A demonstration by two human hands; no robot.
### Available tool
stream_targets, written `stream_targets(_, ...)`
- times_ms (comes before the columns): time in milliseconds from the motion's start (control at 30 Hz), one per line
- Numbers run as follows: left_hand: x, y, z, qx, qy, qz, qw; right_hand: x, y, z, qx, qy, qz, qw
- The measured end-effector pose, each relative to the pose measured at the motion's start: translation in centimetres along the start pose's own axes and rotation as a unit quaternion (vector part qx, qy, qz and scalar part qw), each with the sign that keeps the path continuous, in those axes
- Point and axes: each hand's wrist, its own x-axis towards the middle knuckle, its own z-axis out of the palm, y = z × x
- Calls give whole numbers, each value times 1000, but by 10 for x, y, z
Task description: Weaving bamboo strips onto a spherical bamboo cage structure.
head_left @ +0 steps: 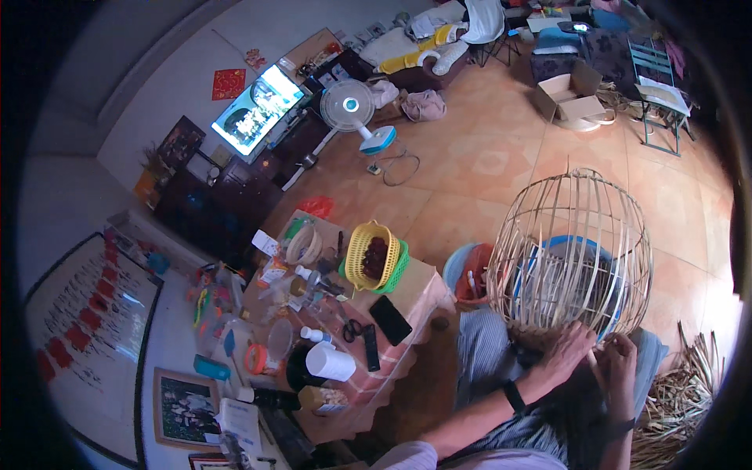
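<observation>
An open-ribbed basket (576, 205) of pale bamboo strips stands between my knees, its woven near end against my lap. My left hand (568, 350), with a dark band on the wrist, is closed over that near end, its fingertips partly hidden by the back of the hand. Just to the right, my right hand (620, 362) is raised with its fingers bent together around a pale flat strip (598, 366). The strip slants down from the basket's edge, close by the left hand. A blue-rimmed basin (581, 241) shows through the ribs.
On my left, a cluttered table (427, 286) bears a yellow basket (362, 244) of dark red pieces, a phone (390, 319), scissors (352, 330) and a white jar (330, 362). Loose strips (689, 392) are heaped at my right. A fan (348, 110) and a cardboard box (568, 94) stand farther off.
</observation>
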Motion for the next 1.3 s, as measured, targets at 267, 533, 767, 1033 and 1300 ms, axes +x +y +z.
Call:
stream_targets(267, 2, -8, -43, -65, 75, -21, 995, 0, -35, 26, -197, -31, -192, 961)
stream_targets(533, -14, -23, -56, -171, 82, -55, 980, 23, 2, 20, -273, -85, -208, 935)
stream_targets(767, -29, -58, -42, -159, 20, -150, 976, 23, -18, 59, -245, -86, -206, 944)
stream_targets(1033, -30, -64, -40, -164, -9, -140, 977, 15, -21, 48, -36, -97, -57, 993)
stream_targets(1300, -33, -47, -49, -164, 9, -124, 979, 4, -26, 4, -34, -65, -85, 994)
